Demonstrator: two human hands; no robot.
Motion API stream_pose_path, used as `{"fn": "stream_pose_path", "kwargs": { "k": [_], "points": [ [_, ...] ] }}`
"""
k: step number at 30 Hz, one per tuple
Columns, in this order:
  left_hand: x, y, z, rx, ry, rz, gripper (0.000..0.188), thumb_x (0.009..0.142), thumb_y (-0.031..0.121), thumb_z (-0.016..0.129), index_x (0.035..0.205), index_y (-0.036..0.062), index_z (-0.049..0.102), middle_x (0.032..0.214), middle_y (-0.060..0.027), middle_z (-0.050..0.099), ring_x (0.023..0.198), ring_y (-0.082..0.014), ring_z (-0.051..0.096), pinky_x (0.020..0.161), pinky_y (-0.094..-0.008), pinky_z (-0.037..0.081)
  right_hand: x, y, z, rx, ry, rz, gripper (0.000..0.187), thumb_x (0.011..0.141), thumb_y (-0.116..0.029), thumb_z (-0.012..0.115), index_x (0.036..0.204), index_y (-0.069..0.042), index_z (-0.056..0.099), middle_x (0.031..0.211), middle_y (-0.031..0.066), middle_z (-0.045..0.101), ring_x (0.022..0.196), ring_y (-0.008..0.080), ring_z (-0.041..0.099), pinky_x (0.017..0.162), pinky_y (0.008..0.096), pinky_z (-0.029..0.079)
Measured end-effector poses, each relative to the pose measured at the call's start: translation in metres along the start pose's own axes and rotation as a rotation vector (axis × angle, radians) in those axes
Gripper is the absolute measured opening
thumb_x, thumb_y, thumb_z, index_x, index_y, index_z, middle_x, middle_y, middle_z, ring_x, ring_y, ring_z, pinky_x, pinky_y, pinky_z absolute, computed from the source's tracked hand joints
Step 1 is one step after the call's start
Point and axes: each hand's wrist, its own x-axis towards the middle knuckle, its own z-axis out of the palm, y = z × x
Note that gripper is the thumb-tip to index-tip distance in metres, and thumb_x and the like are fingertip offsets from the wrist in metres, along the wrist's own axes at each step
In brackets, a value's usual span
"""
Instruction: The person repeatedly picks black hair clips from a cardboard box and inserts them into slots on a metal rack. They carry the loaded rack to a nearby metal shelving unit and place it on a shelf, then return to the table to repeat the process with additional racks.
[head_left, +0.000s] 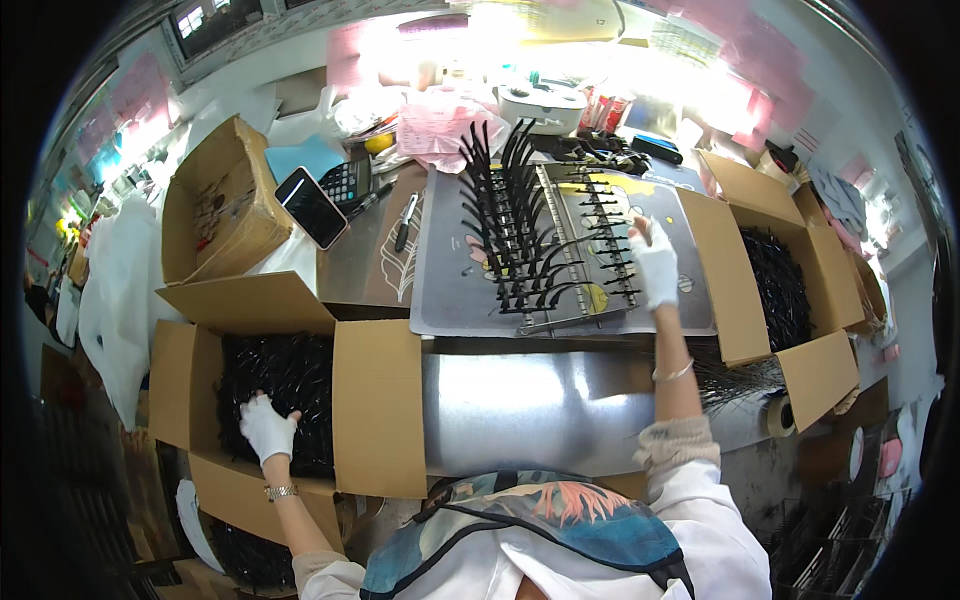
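Fingers spread, the gloved left hand (266, 425) dug into black pieces (285, 375) in the near-left carton (375, 400); the right hand (657, 265), grip unclear, steadied the loading rack (575, 250).

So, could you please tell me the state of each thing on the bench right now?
Left box: flaps open, full of black pieces.
Right box: flaps open, black pieces inside.
Brown box: open, tipped on its side.
Rack: partly loaded with black pieces.
Phone: screen dark.
Left hand: gloved, in the left box on the pieces.
Right hand: gloved, on the rack.
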Motion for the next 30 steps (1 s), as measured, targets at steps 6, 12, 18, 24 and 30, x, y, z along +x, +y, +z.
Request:
{"fn": "stream_pose_path", "kwargs": {
  "k": [6, 12, 18, 24, 30],
  "points": [
    [-0.028, 0.109, -0.063, -0.842, 0.406, 0.600, 0.088, 0.067, 0.022, 0.087, 0.140, -0.0044, 0.047, 0.142, -0.0211, 0.049, 0.132, -0.0383, 0.046, 0.115, -0.0458, 0.034, -0.131, -0.037, 0.048, 0.163, 0.034, -0.372, 0.069, 0.084, -0.015, 0.071, 0.144, 0.001, 0.043, 0.137, 0.0190, 0.054, 0.121, 0.0300, 0.058, 0.105, 0.0389, 0.045],
    [-0.040, 0.330, -0.065, -1.457, 0.045, 0.721, 0.105, 0.071, 0.032, 0.090, 0.151, -0.0038, 0.032, 0.144, -0.0211, 0.049, 0.133, -0.0310, 0.048, 0.112, -0.0411, 0.038, -0.095, -0.084, 0.114, 0.375, 0.206, -0.173, 0.077, 0.079, -0.009, 0.081, 0.144, 0.004, 0.042, 0.137, 0.0159, 0.055, 0.124, 0.0205, 0.052, 0.108, 0.0328, 0.041],
    [-0.021, 0.408, -0.070, -1.895, 0.155, 0.557, 0.018, 0.089, 0.013, 0.077, 0.087, 0.0050, 0.060, 0.084, 0.0017, 0.062, 0.081, -0.0078, 0.053, 0.081, -0.0238, 0.046, -0.049, -0.092, 0.126, 0.364, 0.196, -0.190, 0.023, 0.083, -0.008, 0.081, 0.101, -0.002, 0.069, 0.095, 0.0036, 0.068, 0.086, 0.0120, 0.063, 0.077, 0.0285, 0.051],
    [-0.017, 0.407, -0.064, -2.029, 0.073, 0.430, 0.033, 0.100, 0.026, 0.065, 0.076, 0.0082, 0.051, 0.073, 0.0019, 0.060, 0.069, -0.0051, 0.050, 0.064, -0.0224, 0.039, -0.042, -0.065, 0.130, 0.620, 0.208, 0.208, 0.037, 0.101, -0.033, 0.059, 0.091, 0.002, 0.068, 0.094, 0.0137, 0.075, 0.077, 0.0186, 0.071, 0.073, 0.0297, 0.056],
    [-0.013, 0.408, -0.061, -2.130, 0.003, 0.432, 0.032, 0.098, 0.024, 0.068, 0.075, 0.0094, 0.050, 0.072, 0.0020, 0.058, 0.067, -0.0067, 0.053, 0.065, -0.0224, 0.043, -0.028, -0.057, 0.110, 1.473, 0.238, 0.513, 0.036, 0.104, -0.029, 0.043, 0.072, -0.014, 0.044, 0.064, 0.0077, 0.058, 0.054, 0.0217, 0.061, 0.057, 0.0380, 0.053]
  ]
}}
